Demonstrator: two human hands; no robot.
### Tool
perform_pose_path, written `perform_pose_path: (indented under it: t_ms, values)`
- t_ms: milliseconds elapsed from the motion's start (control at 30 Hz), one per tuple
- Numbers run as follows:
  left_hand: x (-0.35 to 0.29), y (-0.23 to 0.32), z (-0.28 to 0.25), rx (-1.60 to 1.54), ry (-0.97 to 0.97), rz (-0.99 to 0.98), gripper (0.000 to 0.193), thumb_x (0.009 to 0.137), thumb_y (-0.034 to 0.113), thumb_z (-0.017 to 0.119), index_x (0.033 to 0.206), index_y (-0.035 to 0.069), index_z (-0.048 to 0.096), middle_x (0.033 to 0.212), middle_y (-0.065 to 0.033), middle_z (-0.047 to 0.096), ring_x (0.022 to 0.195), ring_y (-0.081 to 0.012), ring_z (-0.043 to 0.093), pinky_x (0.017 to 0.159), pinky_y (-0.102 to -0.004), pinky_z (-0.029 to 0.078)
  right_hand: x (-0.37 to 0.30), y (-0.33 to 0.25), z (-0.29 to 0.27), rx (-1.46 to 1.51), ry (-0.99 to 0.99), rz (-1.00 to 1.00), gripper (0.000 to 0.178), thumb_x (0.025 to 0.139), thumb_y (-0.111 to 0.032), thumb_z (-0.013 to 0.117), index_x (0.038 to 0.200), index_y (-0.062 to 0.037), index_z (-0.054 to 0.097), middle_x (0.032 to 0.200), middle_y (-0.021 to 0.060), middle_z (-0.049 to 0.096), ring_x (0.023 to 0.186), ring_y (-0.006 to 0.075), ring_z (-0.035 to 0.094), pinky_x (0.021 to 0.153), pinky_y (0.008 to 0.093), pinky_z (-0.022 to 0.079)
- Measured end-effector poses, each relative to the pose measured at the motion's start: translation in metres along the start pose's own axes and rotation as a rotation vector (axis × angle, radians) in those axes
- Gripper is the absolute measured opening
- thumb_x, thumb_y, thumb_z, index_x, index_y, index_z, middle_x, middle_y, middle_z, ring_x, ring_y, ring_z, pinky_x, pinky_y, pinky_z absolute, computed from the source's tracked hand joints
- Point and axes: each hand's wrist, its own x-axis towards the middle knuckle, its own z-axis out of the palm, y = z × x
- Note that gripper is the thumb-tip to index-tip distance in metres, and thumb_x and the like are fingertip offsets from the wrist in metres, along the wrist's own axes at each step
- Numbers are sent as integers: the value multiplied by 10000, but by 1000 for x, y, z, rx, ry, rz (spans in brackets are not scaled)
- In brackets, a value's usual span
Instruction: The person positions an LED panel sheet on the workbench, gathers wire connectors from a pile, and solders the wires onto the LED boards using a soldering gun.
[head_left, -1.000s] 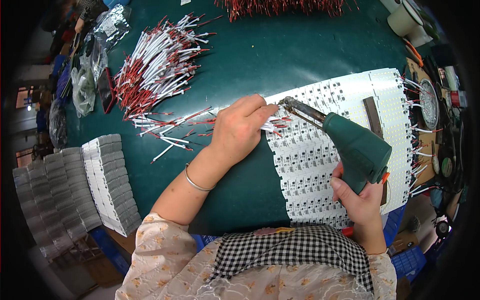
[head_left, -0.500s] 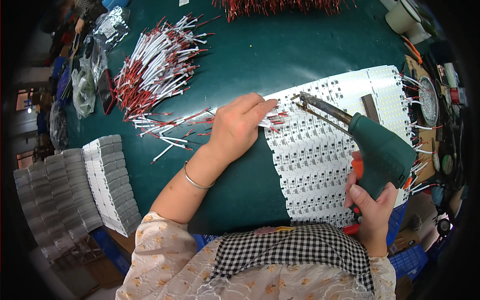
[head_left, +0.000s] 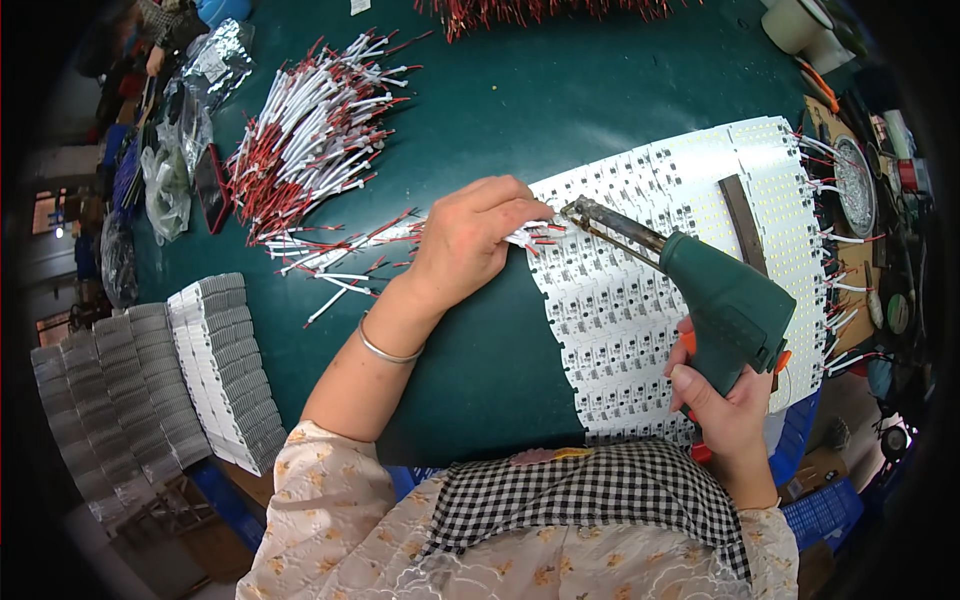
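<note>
My right hand [head_left: 725, 405] is closed round the grip of a dark green soldering gun [head_left: 725, 300]. Its metal tip points left and reaches the far left corner of the white circuit boards [head_left: 620, 310], close to my left fingertips. My left hand [head_left: 475, 235] is closed on several short white-sleeved wires [head_left: 530, 238] with red ends, held over the boards' left edge. A dark flat bar [head_left: 742, 225] lies across the boards on the right. More loose wires [head_left: 340, 255] are strewn left of my left hand.
A big heap of white and red wires [head_left: 315, 125] lies at the far left. Stacked board strips [head_left: 225, 370] stand at the near left. A round metal dish [head_left: 853, 185] and tools sit along the right edge. Red wire bundles [head_left: 540, 12] lie at the back.
My right hand has brought the soldering gun left, and its tip is now right by my left fingertips. The left hand has shifted only slightly, still on the wires.
</note>
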Motion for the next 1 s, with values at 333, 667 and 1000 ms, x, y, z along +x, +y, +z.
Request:
perform_pose_path:
  t_ms: [333,667,1000]
  values:
    - [0,0,1,-10,-30,-41,455,550,-205,482,870,42,692,810,-91,645,748,-258,645,628,-326,511,2,3,-1,-34,-46,2,335,830,29,648,1144,48,535,857,59,615,651,77,558,547,222,467]
    - [-2,-2,2,3,-14,22,448,542,-186,525,900,38,675,813,-95,644,751,-271,639,615,-343,514,-2,13,-2,-146,-36,1,241,820,16,657,1050,36,587,840,50,629,685,93,574,598,237,474]
    - [-2,-1,2,52,-13,56,458,533,-171,539,913,48,670,812,-83,630,743,-262,631,594,-339,508,-4,-3,3,-13,106,30,470,811,-121,692,1194,67,494,788,100,583,559,118,550,483,242,470]
